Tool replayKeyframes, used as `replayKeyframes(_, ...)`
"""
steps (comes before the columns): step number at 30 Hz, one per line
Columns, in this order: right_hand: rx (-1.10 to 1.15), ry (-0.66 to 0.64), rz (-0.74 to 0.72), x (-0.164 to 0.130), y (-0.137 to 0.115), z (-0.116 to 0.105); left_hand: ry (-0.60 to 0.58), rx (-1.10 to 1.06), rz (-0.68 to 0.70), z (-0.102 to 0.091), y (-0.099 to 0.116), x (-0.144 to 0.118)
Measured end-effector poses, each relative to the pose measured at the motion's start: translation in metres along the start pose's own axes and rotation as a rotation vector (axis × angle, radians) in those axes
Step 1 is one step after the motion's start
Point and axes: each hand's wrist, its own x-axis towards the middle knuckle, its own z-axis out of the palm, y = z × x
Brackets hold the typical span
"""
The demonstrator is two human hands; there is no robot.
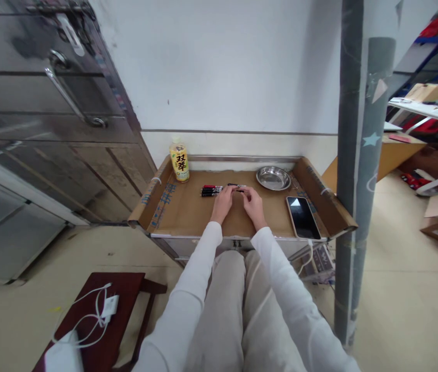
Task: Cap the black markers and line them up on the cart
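On the middle of the cardboard-lined worktop [191, 212], a small bunch of pens [208, 191], red one at the back, black ones nearer, lying side by side and roughly parallel, right-hand ends partly hidden by the left hand [225, 200]. Left hand low over the cardboard, fingers bent and drawn in narrow, tips at a small dark pen [239, 191] between both hands. Right hand [253, 202] just beside, in a mirrored pose, fingers also narrow, tips at the other end of the same dark pen; gripped or merely touched, cannot tell for either hand, too small. Another pen [236, 184] just behind the fingertips, lying left to right. At back left, upright, a bottle [180, 161] with yellow label. At back right, a shiny metal dish [274, 179]. At front right, face up with dark screen, a phone [303, 218], white cable [311, 251] hanging from its near end past the front edge. Lower left, on a dark red stool [128, 288], a white charger [109, 307] with looped cord [97, 316]. Far left, a metal door [33, 57]; right of the worktop, a tall grey pole [376, 103].
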Motion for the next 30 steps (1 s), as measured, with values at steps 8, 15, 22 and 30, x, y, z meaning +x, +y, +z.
replayKeyframes(8, -0.145, -0.113, -0.033, 0.0, 0.006, 0.001, 0.036, -0.107, 0.033, 0.005, -0.004, -0.001)
replayKeyframes(15, -0.344, -0.073, -0.067, 0.001, 0.007, 0.002, -0.001, -0.015, 0.025, 0.003, 0.001, -0.001)
replayKeyframes(22, -0.361, 0.01, -0.075, 0.001, -0.001, 0.002, -0.075, 0.199, 0.026, 0.011, 0.0, 0.002)
replayKeyframes(30, -0.306, 0.063, -0.059, 0.001, -0.004, 0.0, -0.088, 0.28, 0.003, 0.01, -0.001, 0.0)
